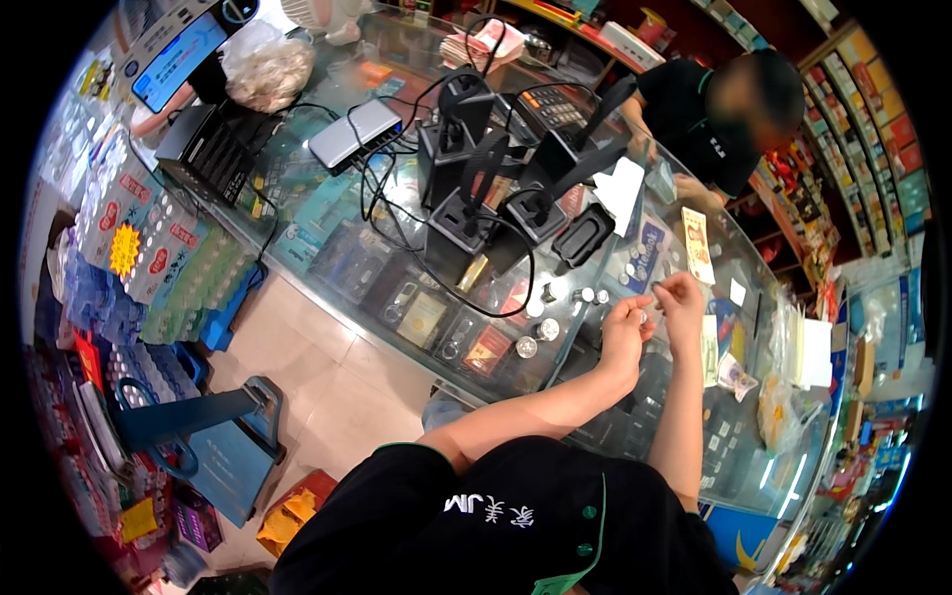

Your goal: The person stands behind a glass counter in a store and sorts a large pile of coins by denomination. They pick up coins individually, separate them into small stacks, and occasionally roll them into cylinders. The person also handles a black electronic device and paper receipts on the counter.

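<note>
Above the glass counter (635, 397), my two hands are close together. My left hand (622, 342) is closed, and a bit of silvery coin (643, 318) shows at its fingers. The fingertips of my right hand (680, 305) are pinched together; anything between them is too small to make out. Left of my hands, silver coins stand in short stacks, including one stack (547, 329) and another (527, 347). Beyond my right hand lies a yellowish banknote (697, 248), and a greenish banknote (709, 349) lies beside my right wrist.
Black stands (464, 220) with tangled cables crowd the counter's middle, near a silver box (355, 134) and a calculator (550, 107). A co-worker (714, 124) leans over the far side. Bottle packs (149, 248) and a blue folding cart (223, 446) stand at left.
</note>
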### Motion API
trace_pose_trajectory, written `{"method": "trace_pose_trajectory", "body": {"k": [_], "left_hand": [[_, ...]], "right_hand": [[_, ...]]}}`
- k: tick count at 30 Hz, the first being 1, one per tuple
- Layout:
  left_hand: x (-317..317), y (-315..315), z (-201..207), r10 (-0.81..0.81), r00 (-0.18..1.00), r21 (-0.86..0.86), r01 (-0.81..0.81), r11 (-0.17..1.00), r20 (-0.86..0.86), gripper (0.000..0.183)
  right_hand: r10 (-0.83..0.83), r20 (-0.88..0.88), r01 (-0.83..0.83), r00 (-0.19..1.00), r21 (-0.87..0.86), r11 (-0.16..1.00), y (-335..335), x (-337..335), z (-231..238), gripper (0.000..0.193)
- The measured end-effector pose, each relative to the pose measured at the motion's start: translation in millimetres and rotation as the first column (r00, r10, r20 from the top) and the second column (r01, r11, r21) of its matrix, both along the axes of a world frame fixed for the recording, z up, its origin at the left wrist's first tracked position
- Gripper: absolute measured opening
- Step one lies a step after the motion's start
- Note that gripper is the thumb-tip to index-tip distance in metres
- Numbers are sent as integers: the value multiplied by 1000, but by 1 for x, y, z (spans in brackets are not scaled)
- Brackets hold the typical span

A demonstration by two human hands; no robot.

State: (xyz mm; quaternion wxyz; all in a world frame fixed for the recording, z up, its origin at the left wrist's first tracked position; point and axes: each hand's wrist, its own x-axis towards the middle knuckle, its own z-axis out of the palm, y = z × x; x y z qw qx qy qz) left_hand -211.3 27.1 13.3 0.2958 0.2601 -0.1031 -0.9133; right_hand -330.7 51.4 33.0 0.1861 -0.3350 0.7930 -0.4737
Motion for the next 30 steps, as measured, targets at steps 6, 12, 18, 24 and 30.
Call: {"method": "trace_pose_trajectory", "body": {"k": [6,12,18,24,30], "left_hand": [[0,-1,-1,20,1000,16,-20,1000,6,25],[-6,4,-3,26,998,63,-22,998,-62,29],[-4,7,0,-87,995,50,90,995,-54,30],[-18,12,-9,-46,995,102,55,993,-89,28],[-23,11,-3,-56,990,182,79,980,-128,25]], "right_hand": [[159,27,-161,987,61,985,11,38,42,9],[167,-182,-118,969,253,960,11,53,34,7],[187,-275,-87,943,337,937,19,48,40,13],[352,-402,-141,845,468,873,18,76,53,32],[359,-440,-78,823,538,839,12,72,51,23]]}}
